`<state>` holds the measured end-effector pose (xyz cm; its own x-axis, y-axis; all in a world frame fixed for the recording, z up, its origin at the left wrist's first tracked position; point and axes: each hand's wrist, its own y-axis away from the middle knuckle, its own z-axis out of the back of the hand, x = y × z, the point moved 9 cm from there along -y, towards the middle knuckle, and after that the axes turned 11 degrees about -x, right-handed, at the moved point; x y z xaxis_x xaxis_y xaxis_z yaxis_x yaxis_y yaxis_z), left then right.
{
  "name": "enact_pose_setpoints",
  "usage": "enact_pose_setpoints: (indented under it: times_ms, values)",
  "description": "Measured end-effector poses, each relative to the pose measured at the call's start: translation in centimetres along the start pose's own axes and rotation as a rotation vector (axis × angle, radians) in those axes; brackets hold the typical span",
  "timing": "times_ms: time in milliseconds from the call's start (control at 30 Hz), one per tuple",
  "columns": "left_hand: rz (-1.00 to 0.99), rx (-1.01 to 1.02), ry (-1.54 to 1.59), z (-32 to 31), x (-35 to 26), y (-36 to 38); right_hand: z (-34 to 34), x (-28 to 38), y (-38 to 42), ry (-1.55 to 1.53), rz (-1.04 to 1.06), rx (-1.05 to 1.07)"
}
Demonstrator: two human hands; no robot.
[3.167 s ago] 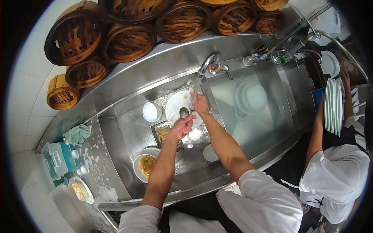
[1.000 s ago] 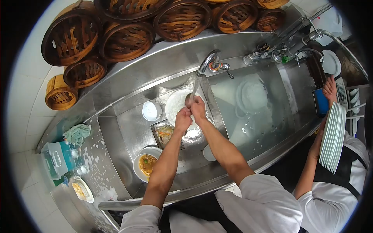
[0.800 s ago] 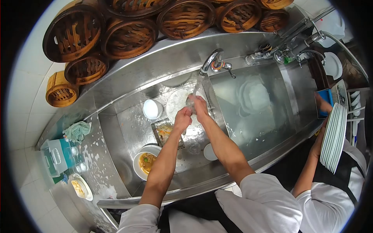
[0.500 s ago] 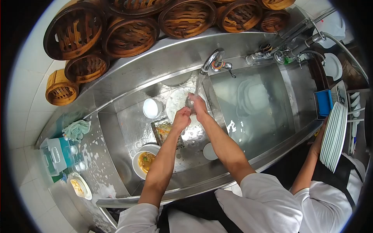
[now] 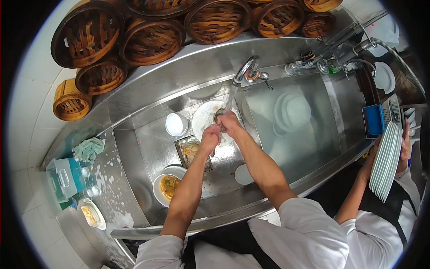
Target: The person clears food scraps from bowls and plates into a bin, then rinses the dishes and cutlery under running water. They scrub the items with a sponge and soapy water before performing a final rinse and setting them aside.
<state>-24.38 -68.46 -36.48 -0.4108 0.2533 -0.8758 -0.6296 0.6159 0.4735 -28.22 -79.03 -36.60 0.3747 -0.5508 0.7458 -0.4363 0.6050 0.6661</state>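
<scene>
Under the stream from the faucet (image 5: 245,69), my right hand (image 5: 228,122) is closed around a metal utensil (image 5: 219,113), perhaps a spoon. My left hand (image 5: 210,138) is closed on the utensil's lower part, just below and left of my right hand. Both hands are over a white plate (image 5: 204,117) in the left sink basin. White bowls (image 5: 176,124) stand left of the plate. A drain opening (image 5: 188,150) with food scraps lies beside my left wrist. A bowl of food remains (image 5: 168,186) is left of my left forearm.
Bamboo steamers (image 5: 152,42) line the back. Plates (image 5: 292,111) lie underwater in the right basin. A co-worker at right holds stacked plates (image 5: 386,161). A small white dish (image 5: 243,174) sits near the front edge. A green cloth (image 5: 88,149) and plastic container (image 5: 62,179) are at left.
My right hand has moved slightly down, and the utensil shows more clearly. The water in the right basin looks calmer. The co-worker's second hand now shows at the plate stack.
</scene>
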Motion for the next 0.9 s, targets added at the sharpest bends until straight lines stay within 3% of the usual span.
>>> enact_pose_setpoints:
  times_ms: [67,300,367,400,467,500,533,600,633,667,733,767,833,867,900]
  values:
    - [0.017,-0.01,-0.035,-0.7,-1.6,0.8,0.0,-0.6,-1.1,-0.23,-0.035,-0.022]
    - [-0.014,0.023,-0.105,-0.5,-0.2,-0.1,-0.6,-1.3,-1.6,-0.181,0.018,0.09]
    - [0.008,-0.076,-0.125,-0.3,-0.6,0.2,1.2,5.0,2.3,0.216,0.796,-0.312]
    - [0.011,-0.076,-0.126,-0.3,-0.9,0.5,1.5,5.3,2.8,0.215,0.793,-0.313]
    - [0.005,-0.073,-0.088,-0.1,-2.0,0.9,0.4,6.1,3.9,0.442,0.831,-0.107]
    - [0.007,-0.075,-0.089,0.1,-2.3,1.2,0.5,7.0,4.3,0.625,0.745,-0.033]
    - [-0.009,-0.063,-0.131,0.1,-2.6,1.5,1.1,7.3,3.8,0.624,0.742,-0.035]
    - [-0.022,-0.05,-0.173,0.1,-2.6,1.8,2.3,7.2,2.7,0.908,0.708,-0.146]
    - [0.002,-0.052,-0.172,0.1,-2.3,1.4,1.9,8.1,3.6,0.826,0.865,-0.14]
    - [0.026,-0.054,-0.17,0.2,-2.1,1.1,1.7,7.8,3.7,0.827,0.871,-0.139]
    - [0.009,-0.01,-0.175,-0.1,-2.9,0.8,0.9,9.4,7.7,0.581,1.269,-0.131]
    - [-0.006,0.039,-0.184,-0.6,-3.2,0.9,1.2,9.6,7.6,0.585,1.268,-0.13]
    - [-0.014,0.014,-0.197,-0.6,-2.6,1.1,1.7,6.7,3.0,0.863,0.788,-0.053]
    - [-0.028,-0.008,-0.216,-0.5,-2.6,1.0,1.6,6.4,2.8,0.859,0.791,-0.053]
    - [-0.026,-0.005,-0.22,-0.6,-2.8,1.3,1.6,7.2,4.1,0.797,0.927,-0.118]
